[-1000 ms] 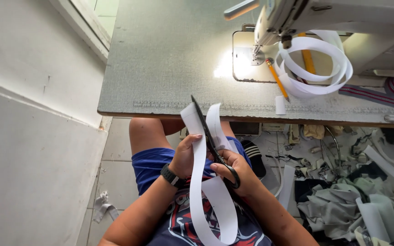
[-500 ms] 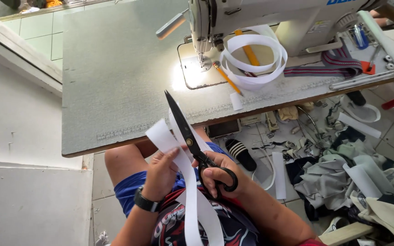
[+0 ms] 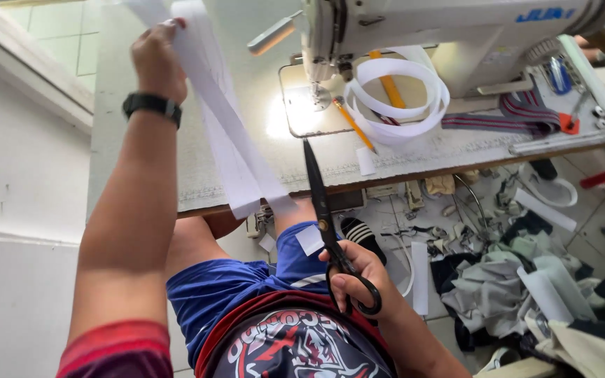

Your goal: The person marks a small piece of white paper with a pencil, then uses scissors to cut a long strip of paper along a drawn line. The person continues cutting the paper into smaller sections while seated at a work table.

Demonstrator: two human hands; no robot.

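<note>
Head view: we see the left hand (image 3: 154, 52) raised over the grey sewing table (image 3: 141, 150), fingers clamped on long white fabric strips (image 3: 229, 133) hanging down. Right hand (image 3: 358, 280), fingers through the handles, grips closed black scissors (image 3: 327, 224) above the lap.

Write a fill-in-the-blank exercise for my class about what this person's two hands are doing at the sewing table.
1. The left hand lifts strips of ____ fabric above the table.
2. The right hand holds black ____.
3. The sewing machine stands on the ____.
4. A black ____ sits on the left wrist.

Missing words: white; scissors; table; watch
</note>
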